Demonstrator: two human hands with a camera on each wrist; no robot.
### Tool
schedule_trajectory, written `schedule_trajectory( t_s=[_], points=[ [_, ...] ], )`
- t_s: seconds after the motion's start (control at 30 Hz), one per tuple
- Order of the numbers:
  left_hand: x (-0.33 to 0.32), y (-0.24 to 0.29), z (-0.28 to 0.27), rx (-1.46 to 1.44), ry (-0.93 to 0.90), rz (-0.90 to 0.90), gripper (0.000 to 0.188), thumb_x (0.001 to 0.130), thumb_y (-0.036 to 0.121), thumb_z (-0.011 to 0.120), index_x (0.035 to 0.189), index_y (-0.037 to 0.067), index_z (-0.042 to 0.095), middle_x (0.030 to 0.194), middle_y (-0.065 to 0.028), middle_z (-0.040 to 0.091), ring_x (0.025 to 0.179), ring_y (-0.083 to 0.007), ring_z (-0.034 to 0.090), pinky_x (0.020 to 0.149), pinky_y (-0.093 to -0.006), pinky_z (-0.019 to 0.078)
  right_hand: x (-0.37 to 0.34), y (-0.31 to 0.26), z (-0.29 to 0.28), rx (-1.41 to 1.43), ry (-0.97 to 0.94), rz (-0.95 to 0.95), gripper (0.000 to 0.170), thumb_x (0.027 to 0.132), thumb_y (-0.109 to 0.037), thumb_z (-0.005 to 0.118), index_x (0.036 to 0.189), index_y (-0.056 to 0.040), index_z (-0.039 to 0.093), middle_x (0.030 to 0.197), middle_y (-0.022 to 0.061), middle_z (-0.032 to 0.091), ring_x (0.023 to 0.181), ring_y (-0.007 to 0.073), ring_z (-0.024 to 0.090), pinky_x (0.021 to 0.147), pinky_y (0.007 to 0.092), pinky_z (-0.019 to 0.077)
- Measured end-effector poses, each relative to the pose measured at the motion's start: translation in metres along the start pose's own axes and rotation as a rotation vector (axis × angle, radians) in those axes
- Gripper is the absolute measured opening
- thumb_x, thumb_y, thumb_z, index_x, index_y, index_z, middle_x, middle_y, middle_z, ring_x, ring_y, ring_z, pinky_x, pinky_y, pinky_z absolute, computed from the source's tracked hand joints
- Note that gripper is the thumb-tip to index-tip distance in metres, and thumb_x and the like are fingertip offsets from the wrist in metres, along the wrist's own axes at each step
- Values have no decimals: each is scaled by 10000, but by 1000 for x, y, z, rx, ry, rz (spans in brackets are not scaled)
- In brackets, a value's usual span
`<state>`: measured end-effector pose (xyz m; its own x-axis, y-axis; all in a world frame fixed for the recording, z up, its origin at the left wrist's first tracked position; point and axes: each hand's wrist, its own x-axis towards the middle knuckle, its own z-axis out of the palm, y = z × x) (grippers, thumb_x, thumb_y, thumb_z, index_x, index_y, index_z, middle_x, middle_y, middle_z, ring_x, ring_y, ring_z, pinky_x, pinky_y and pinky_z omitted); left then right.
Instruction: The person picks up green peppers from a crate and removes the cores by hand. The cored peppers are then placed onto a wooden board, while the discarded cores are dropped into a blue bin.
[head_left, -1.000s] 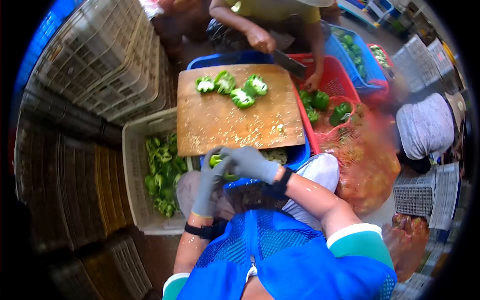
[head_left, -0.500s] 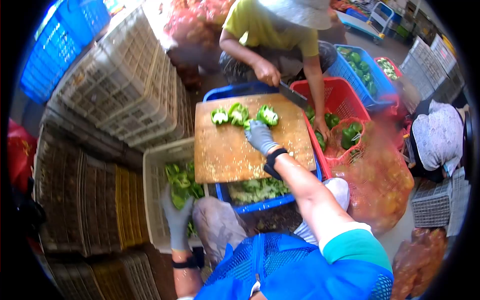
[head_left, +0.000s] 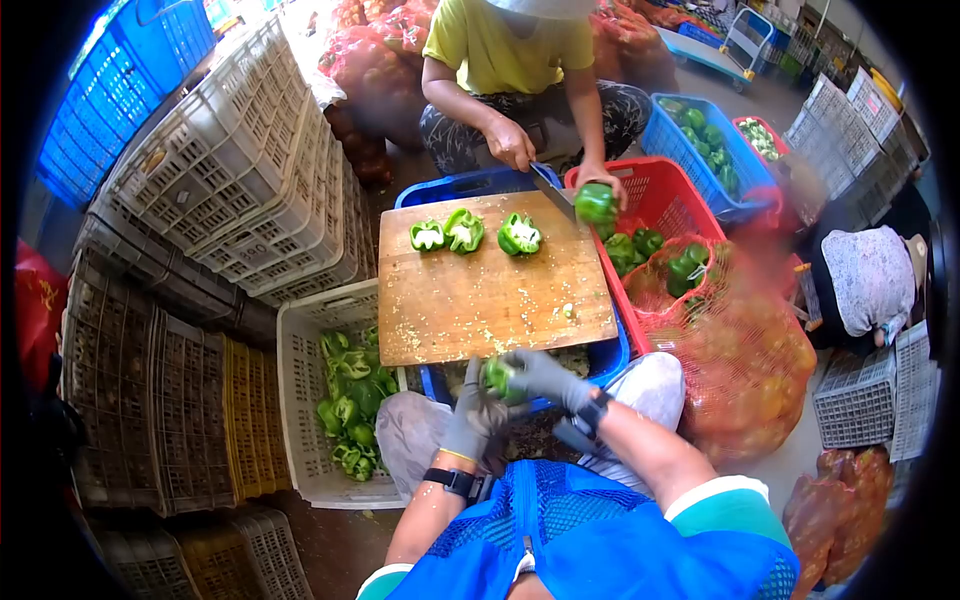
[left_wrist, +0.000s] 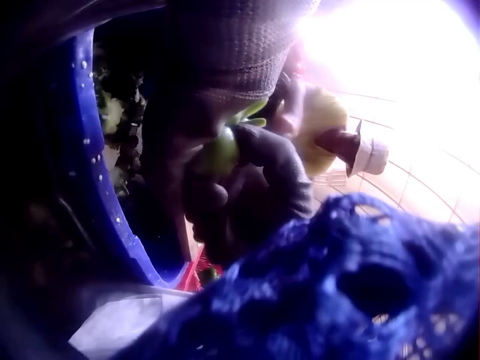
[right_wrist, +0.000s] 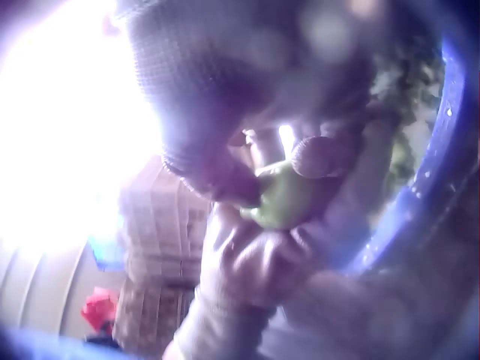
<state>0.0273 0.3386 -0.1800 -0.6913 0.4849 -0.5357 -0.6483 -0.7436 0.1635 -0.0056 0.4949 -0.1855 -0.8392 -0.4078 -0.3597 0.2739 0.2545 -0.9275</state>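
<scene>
Over the near edge of a blue tub (head_left: pixel 612 362), both gloved hands meet around a green bell pepper piece (head_left: pixel 497 377). My left hand (head_left: pixel 468 420) holds it from the left with curled fingers. From the other side my right hand (head_left: pixel 550 380) grips the same piece, its fingertips on the pepper. In the right wrist view the pepper (right_wrist: pixel 285 196) shows pale green between the gloves, partly hidden by fingers. Ahead lies a wooden cutting board (head_left: pixel 490 310) scattered with seeds, and on its far part rest cut pepper pieces (head_left: pixel 464 231).
At left stands a white crate (head_left: pixel 290 400) holding cut peppers (head_left: pixel 350 400), beside tall stacked crates (head_left: pixel 230 170). Across the board a person (head_left: pixel 510 60) holds a knife (head_left: pixel 552 190) and a whole pepper (head_left: pixel 597 204) over a red basket (head_left: pixel 690 190). A filled mesh sack (head_left: pixel 750 370) sits at right.
My right hand took a pepper piece off the board and drew it back toward me. My left hand came from the white crate to meet it. The other person lifted a whole pepper from the basket.
</scene>
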Motion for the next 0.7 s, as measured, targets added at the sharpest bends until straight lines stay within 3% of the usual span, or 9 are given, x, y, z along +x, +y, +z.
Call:
schedule_trajectory(
  t_s=[0.07,0.1,0.17,0.2,0.27,0.3,0.47,0.57,0.7],
  points=[
    [12,-15,-13,-240,-58,-53,382,871,332,649,1133,71,554,1019,-116,632,853,-266,646,749,-429,553,-32,1,13,-319,0,-290,401,713,-175,660,1059,13,587,945,177,640,885,262,624,794,354,489],
    [-1,-19,-7,-127,-62,-125,249,892,242,627,1078,82,583,951,-75,640,850,-204,638,724,-348,553,-41,-4,10,-324,-38,-256,424,726,-188,672,1090,5,572,969,145,630,899,219,602,805,327,482],
    [7,-26,-12,-11,-24,7,222,889,206,623,1072,89,572,939,-62,632,832,-187,628,710,-339,545,-54,-12,2,-328,-132,-184,473,753,-212,696,1152,-10,542,1019,82,611,926,133,559,827,273,469],
    [8,-29,-16,48,4,72,211,888,188,620,1068,93,567,933,-56,628,823,-179,623,703,-334,540,-56,-11,7,-313,2,-334,427,729,-199,713,1084,-26,551,936,81,608,848,138,551,764,294,479],
    [-7,-29,22,257,202,401,188,867,95,599,1044,92,533,914,-54,606,788,-153,596,678,-286,513,-66,-39,14,-200,115,-268,317,682,-184,705,893,-32,525,860,163,589,819,327,590,736,390,472],
    [-6,-27,28,266,231,490,197,859,67,592,1047,78,532,921,-61,597,790,-156,593,676,-285,512,-64,-36,21,-301,220,-383,327,671,-158,702,897,-33,500,850,168,568,825,361,575,716,399,471],
    [2,6,35,381,491,963,262,808,-14,569,1065,29,535,852,-28,556,716,-113,544,655,-239,477,-57,-58,48,-520,504,-796,340,650,-58,716,897,-53,482,862,154,538,789,355,568,694,400,485],
    [-17,30,43,407,371,817,300,813,-2,573,1107,26,521,862,-46,568,727,-135,568,655,-269,495,-47,-70,54,-422,520,-843,359,631,-35,732,878,-59,473,860,147,536,770,340,571,674,388,491],
    [-35,59,48,216,-122,100,442,832,70,621,1241,93,457,939,-130,621,829,-223,640,722,-345,555,-31,-73,58,-207,352,-689,328,667,-22,731,853,-70,466,852,120,535,748,252,567,664,323,473]
  ],
)
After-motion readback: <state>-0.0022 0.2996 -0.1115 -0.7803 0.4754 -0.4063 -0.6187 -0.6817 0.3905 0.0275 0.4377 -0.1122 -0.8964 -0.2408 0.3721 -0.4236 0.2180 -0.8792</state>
